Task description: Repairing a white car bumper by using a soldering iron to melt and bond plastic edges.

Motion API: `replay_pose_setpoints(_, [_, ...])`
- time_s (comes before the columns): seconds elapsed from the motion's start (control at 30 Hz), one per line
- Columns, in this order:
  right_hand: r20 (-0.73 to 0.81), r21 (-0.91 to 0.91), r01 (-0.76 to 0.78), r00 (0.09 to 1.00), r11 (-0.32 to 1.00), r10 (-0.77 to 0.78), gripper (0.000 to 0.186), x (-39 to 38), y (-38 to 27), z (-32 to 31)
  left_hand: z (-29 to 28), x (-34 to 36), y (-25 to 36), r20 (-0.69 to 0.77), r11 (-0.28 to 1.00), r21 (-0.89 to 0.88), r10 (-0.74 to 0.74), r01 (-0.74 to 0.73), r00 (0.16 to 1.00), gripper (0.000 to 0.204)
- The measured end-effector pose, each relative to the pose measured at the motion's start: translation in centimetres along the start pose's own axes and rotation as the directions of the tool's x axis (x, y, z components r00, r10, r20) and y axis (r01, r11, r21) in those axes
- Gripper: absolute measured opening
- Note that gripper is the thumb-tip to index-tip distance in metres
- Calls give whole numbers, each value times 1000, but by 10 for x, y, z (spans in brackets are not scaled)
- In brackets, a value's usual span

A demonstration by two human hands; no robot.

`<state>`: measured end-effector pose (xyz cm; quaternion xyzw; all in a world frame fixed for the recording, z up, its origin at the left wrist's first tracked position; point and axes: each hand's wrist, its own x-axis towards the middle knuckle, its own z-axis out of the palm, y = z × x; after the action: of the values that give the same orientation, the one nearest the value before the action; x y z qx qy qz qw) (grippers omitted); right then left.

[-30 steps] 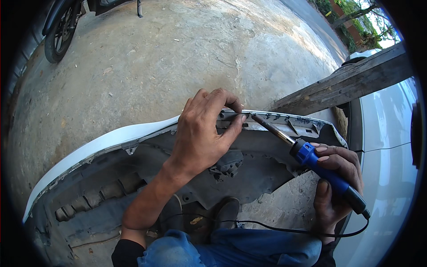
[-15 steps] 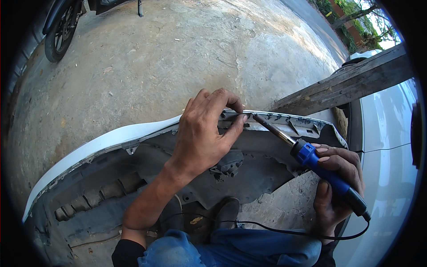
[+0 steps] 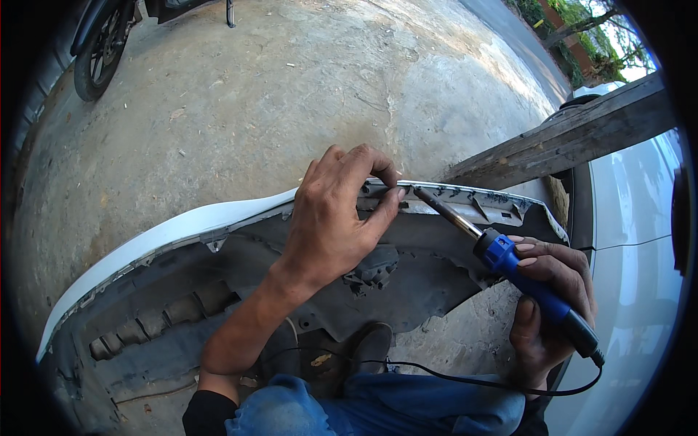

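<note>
This looks like an outdoor vehicle-repair yard: a detached, curved white-and-black car bumper point(image 3: 190, 224) and a blue corded tool with a metal shaft point(image 3: 536, 291) show over rough grey-brown concrete ground point(image 3: 240, 102). A black motorcycle point(image 3: 87, 86) stands at the ground's far left corner, a pale car point(image 3: 631, 269) along its right edge, a grey road point(image 3: 509, 45) beyond.

From our head, the left fisheye looks steeply down, near and above the white-edged bumper point(image 3: 185, 221). We face across it: concrete ground point(image 3: 291, 94) spreads beyond its far side, our blue trousers point(image 3: 280, 410) below its near side.
</note>
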<state>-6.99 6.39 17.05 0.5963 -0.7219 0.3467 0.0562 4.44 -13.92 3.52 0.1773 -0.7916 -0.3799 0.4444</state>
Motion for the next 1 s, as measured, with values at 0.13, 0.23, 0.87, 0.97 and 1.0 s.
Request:
replay_pose_setpoints(0.13, [2, -5, 0, 1000, 1000, 0, 27, 0, -1, 0, 0, 0, 2, 5, 1000, -5, -14, 14, 1000, 20])
replay_pose_setpoints(0.23, [0, 1, -6, 1000, 1000, 6, 26, 1, -1, 1, 0, -1, 1, 7, 1000, -1, -16, 16, 1000, 20])
replay_pose_setpoints(0.87, [41, -20, -7, 999, 1000, 8, 26, 2, -5, -1, 2, -1, 0, -12, 1000, -18, -10, 10, 1000, 22])
replay_pose_setpoints(0.97, [38, -23, -12, 999, 1000, 13, 25, 2, -6, -2, 1, 0, 1, -9, 1000, -10, -10, 10, 1000, 22])
replay_pose_setpoints(1.0, [43, -31, -13, 999, 999, 15, 25, 2, -7, -2, 1, 0, 1, -9, 1000, -10, -10, 10, 1000, 22])
